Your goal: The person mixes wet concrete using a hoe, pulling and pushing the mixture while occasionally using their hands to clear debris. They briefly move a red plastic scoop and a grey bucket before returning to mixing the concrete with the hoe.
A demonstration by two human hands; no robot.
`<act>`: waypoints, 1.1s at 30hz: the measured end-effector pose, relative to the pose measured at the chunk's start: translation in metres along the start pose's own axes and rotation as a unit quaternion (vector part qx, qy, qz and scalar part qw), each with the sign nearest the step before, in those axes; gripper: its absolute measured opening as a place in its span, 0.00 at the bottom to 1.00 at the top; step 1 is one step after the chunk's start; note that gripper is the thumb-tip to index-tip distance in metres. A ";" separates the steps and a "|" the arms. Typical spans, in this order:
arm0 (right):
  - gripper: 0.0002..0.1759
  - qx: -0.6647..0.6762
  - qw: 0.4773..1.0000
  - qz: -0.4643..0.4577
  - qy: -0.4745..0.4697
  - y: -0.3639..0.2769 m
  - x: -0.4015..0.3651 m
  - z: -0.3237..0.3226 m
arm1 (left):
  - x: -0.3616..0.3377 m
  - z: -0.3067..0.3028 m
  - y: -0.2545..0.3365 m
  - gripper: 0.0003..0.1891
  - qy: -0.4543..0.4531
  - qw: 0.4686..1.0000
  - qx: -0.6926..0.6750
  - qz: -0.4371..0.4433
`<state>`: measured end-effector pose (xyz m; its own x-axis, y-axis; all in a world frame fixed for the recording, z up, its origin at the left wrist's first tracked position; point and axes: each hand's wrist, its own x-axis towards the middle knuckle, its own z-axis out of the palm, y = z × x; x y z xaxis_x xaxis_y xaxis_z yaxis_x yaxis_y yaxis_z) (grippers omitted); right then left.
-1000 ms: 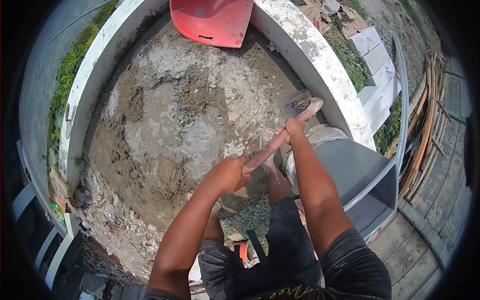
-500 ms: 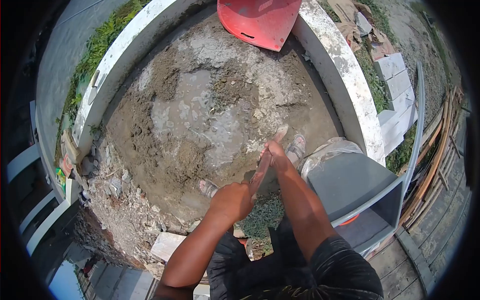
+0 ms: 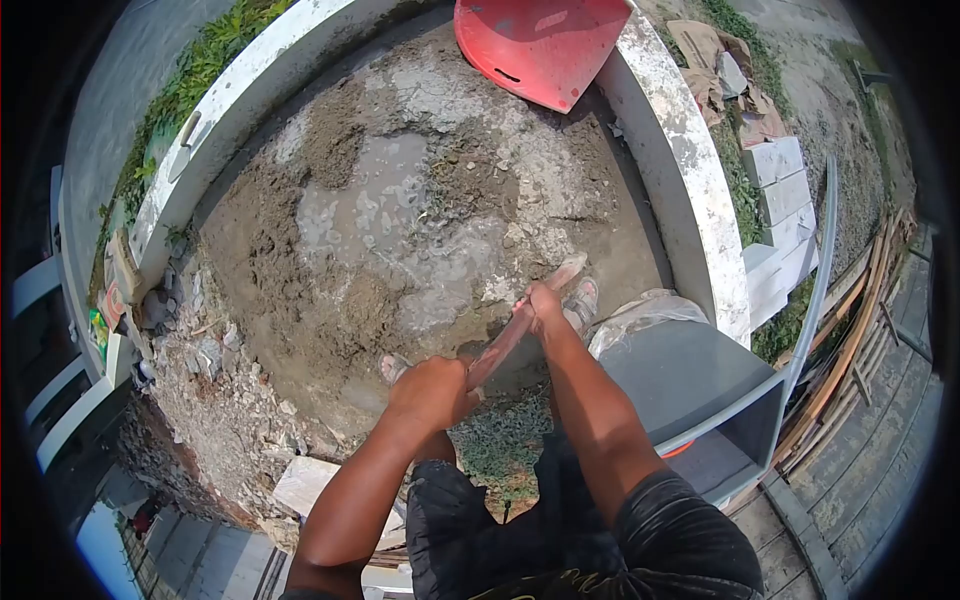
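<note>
My left hand is closed around the near part of a rough wooden handle. My right hand grips the same handle farther out, near my sandaled right foot. The handle slants up to the right, and its bare end shows just past my right hand. No tool head can be made out. Ahead of my hands spreads wet grey-brown mud or mortar, with a shallow watery pool in it. My left foot stands at its near edge.
A low white wall curves around the mud. Against it leans a red plastic chair part. A grey open-fronted box stands close by my right arm. Rubble lies on the left; white blocks and wooden strips are on the right.
My left hand has shifted left and slightly forward, so the handle lies at a flatter slant. My right hand keeps its grip. The whole view has turned slightly.
</note>
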<state>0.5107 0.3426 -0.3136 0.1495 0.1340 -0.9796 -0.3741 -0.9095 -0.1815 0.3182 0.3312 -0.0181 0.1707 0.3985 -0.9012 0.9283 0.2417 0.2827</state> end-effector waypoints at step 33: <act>0.30 0.100 0.978 -0.131 0.125 0.102 -0.058 0.070 | 0.057 0.170 -0.239 0.11 0.231 0.972 0.029 -0.014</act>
<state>0.4003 0.2697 -0.2813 0.4744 0.2281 -0.8502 -0.4617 -0.7579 -0.4609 0.1626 0.1455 -0.1932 -0.0096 0.7504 -0.6609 0.9499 0.2133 0.2285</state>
